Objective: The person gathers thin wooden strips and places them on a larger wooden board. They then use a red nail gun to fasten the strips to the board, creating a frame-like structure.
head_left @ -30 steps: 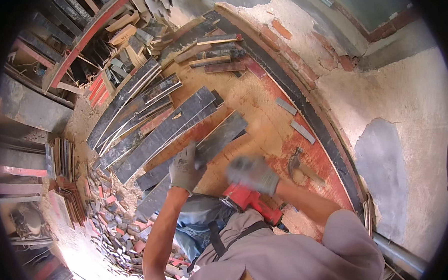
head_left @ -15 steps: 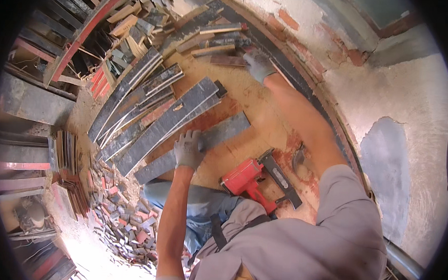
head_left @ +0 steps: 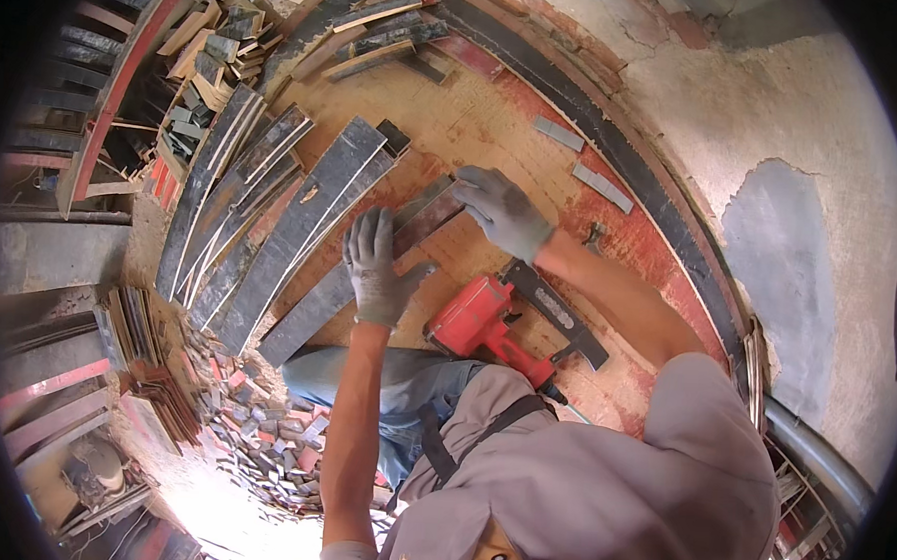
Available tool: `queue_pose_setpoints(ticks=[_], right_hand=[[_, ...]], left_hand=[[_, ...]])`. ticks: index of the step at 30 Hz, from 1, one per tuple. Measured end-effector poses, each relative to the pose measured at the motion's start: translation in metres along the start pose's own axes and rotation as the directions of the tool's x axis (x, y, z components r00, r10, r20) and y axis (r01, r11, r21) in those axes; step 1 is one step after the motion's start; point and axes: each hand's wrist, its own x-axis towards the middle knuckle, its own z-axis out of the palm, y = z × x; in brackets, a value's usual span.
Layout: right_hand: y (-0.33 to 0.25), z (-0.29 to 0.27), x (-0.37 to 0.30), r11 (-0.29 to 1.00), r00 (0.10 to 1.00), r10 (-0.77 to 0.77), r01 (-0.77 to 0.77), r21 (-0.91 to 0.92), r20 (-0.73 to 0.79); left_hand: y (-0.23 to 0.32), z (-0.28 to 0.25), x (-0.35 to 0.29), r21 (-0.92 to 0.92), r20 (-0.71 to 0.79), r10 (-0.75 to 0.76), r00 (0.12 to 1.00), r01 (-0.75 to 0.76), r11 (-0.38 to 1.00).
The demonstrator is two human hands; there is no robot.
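Observation:
Both my hands wear grey gloves. My right hand has its fingers and thumb closed on the end of a short dark brown wood strip, which lies along the far end of a long dark plank. Beside the strip's near end, my left hand is over the plank, fingers stretched out and thumb apart; whether it touches the plank I cannot tell. Close below my right forearm, a red nail gun with a black magazine rests on its side on the wooden work surface.
Several dark planks fan out on the left. Stacked strips are at the far end. Two small grey strips lie by the dark curved edge near the wall. Offcuts cover the floor at lower left.
My right hand has come back from the far strips to the long plank, bringing the short strip. My left hand has lifted its fingers off the plank's middle. The view has shifted.

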Motion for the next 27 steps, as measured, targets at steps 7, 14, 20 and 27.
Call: queue_pose_setpoints(ticks=[7,14,20,27], right_hand=[[-0.122,-0.045,-0.119,0.731,0.644,0.679,-0.635,-0.250,0.351],[-0.145,0.020,-0.187,0.557,0.414,0.784,-0.799,-0.227,0.463],[-0.139,0.029,-0.190,0.536,0.489,0.781,-0.844,-0.015,0.388],[-0.150,-0.066,-0.143,0.437,0.400,0.746,-0.897,0.061,0.532]], left_hand=[[-0.012,0.024,0.004,-0.075,-0.086,-0.026,0.996,0.019,0.997],[-0.009,0.020,0.008,-0.145,-0.120,-0.021,0.993,0.004,0.989],[-0.011,0.024,0.004,-0.129,-0.130,-0.008,0.992,-0.008,0.992],[-0.006,0.021,0.008,-0.070,-0.074,-0.014,0.997,0.009,0.997]])
